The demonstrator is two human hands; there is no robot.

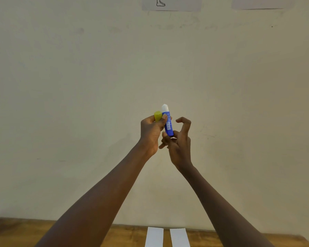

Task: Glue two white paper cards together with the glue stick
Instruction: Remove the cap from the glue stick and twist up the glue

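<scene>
Both hands are raised well above the table, in front of the wall. The stick is held roughly upright between them, blue body with the white glue tip on top, uncapped. The yellow cap is tucked in the curled fingers of the left hand, and that hand's thumb is wrapped across the blue body too, so both things are pretty much clamped in one hand. The bottom end of the stick is pinched by the thumb and lower fingers of the right hand; its index and middle fingers are hooked in the air just beside the stick, touching nothing. Exactly which fingers are on the base can't be made out, tbh.

Down at the bottom edge, two cards are laid flat on the wood side by side with a thin gap between, left card and right card, both cut off by the frame.

A sheet with a foot drawing is stuck high on the wall, with another sheet to its right.
</scene>
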